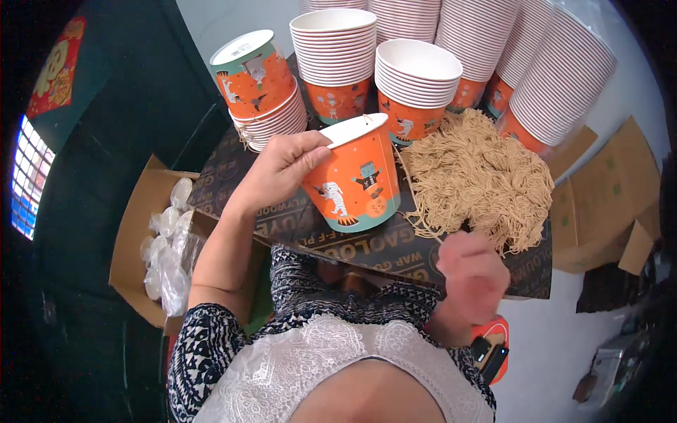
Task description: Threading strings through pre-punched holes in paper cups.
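My left hand (293, 166) grips an orange paper bucket (356, 180) by its white rim, thumb outside. The bucket is tilted, with a green base band and cartoon figures. A bit of tan string (367, 120) shows at its rim. My right hand (474, 271) is curled closed and blurred by motion, at the front edge of the table beside a heap of tan strings (486, 176). One thin strand runs from beside the bucket down to my right hand; the fingertips are hidden.
Nested stacks of similar buckets (333, 63) stand along the back of the dark printed plywood tabletop (282, 218). One bucket (254, 77) sits upside down on the left stack. A cardboard box (130, 247) of clear plastic bags is at left, another carton (599, 204) at right.
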Tool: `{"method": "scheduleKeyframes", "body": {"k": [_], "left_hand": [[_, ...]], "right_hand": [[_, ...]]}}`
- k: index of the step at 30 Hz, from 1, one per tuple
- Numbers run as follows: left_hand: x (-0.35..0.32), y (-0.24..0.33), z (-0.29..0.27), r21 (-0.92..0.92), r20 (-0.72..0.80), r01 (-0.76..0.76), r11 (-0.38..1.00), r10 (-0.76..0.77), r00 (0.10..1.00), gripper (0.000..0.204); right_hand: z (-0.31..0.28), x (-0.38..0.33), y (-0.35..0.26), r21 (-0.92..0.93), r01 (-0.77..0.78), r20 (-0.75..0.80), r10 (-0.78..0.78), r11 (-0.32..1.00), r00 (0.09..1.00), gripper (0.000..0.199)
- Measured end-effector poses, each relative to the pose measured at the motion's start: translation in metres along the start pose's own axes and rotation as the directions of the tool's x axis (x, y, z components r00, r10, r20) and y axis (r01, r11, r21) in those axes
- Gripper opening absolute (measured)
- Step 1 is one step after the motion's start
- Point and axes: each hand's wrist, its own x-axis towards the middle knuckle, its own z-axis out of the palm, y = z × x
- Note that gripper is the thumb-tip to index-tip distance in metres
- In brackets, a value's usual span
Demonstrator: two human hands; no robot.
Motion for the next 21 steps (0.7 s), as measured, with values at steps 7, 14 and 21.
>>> {"method": "scheduleKeyframes", "body": {"k": [7,14,21], "left_hand": [[-0.003,-0.004,0.003,-0.143,0.047,-0.013,0.990,0.020,0.999,0.024],[0.001,0.022,0.012,-0.360,0.283,0.199,0.911,-0.097,0.954,0.027],[-0.006,0.026,0.018,-0.418,0.363,0.285,0.863,-0.129,0.923,0.024]], "right_hand": [[0.010,0.018,0.026,-0.391,-0.160,-0.116,0.124,0.906,0.985,0.030],[0.024,0.056,0.042,-0.718,0.051,0.070,-0.001,0.694,0.998,0.033],[0.019,0.051,0.043,-0.641,0.003,0.177,0.145,0.767,0.974,0.012]]}}
